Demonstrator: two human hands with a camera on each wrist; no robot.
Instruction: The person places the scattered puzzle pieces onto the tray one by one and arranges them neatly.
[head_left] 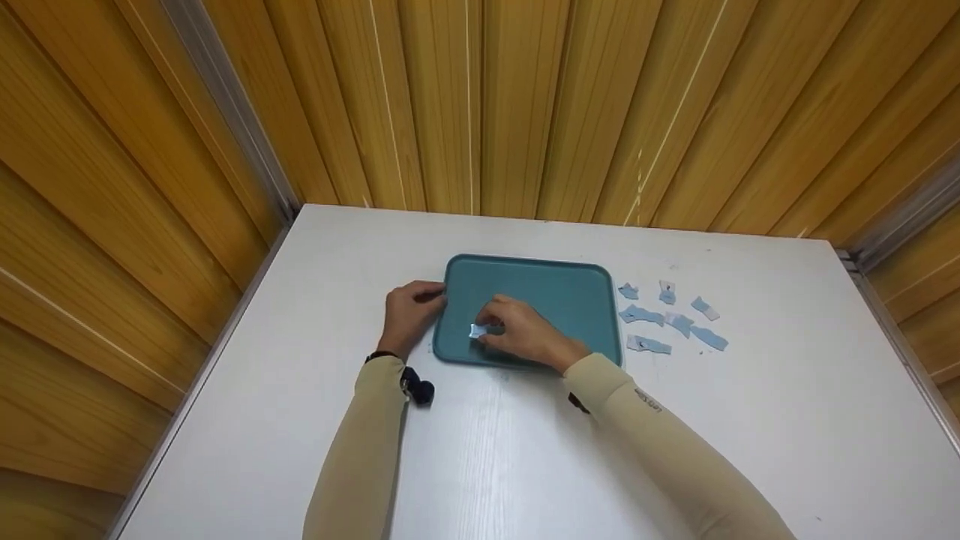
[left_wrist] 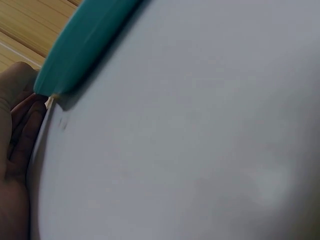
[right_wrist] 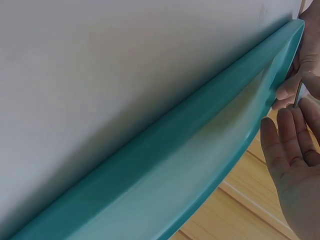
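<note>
And here's the right hand (head_left: 521,328), out over the left half of the teal tray (head_left: 551,296), pinching a small pale-blue piece (head_left: 478,331) between thumb and fingertips! The right wrist view catches that piece edge-on, thin as card; whether it touches the tray below, I can't tell. Over on the far side, the left hand (head_left: 409,313) has the tray's left rim, thumb and fingers either side of the edge. Just off the tray's right side, a loose scatter of light-blue pieces (head_left: 649,345) lies on the white desk (head_left: 480,450), wavy-edged, some with whitish patches, a few bunched so close they seem to touch. Beige sleeves (head_left: 367,450) on both arms, folks, a black device (head_left: 418,388) at the left wrist, and yellow-brown wooden planks (head_left: 510,105) standing tall behind the desk!
</note>
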